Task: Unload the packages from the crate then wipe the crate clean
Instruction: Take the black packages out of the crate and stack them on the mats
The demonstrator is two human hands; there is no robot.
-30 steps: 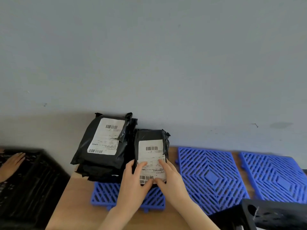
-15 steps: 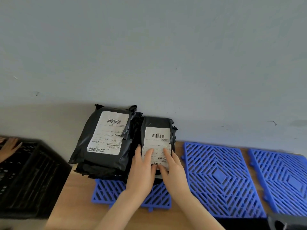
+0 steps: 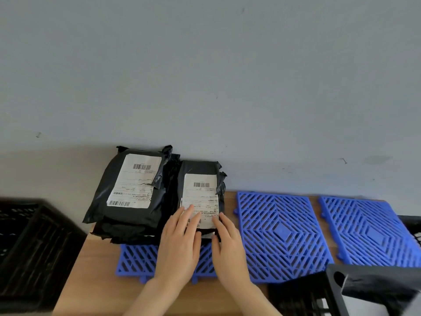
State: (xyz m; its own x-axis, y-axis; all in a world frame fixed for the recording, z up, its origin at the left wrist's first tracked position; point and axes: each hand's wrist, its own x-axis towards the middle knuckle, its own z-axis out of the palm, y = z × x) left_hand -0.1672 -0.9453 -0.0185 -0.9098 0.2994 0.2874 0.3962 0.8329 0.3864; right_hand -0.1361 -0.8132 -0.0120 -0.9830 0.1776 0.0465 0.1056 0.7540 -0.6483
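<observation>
Left hand [image 3: 180, 245] and right hand [image 3: 227, 245] both lie flat with fingers straight, pressing the small package [image 3: 200, 192] onto the blue mat [image 3: 136, 261]. This looks like the unloading step, with the parcel being set just right of the larger package stack [image 3: 134, 179] beyond the left hand. Next move is probably to lift off and reach to the black crate [image 3: 333, 291] below the right hand, contents unclear; the package is a crinkled black poly bag, white barcode label up.

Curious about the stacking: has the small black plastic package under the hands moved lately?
Yes: the small black plastic package slid back toward the wall, judged against the larger black package stack beside it.
</observation>
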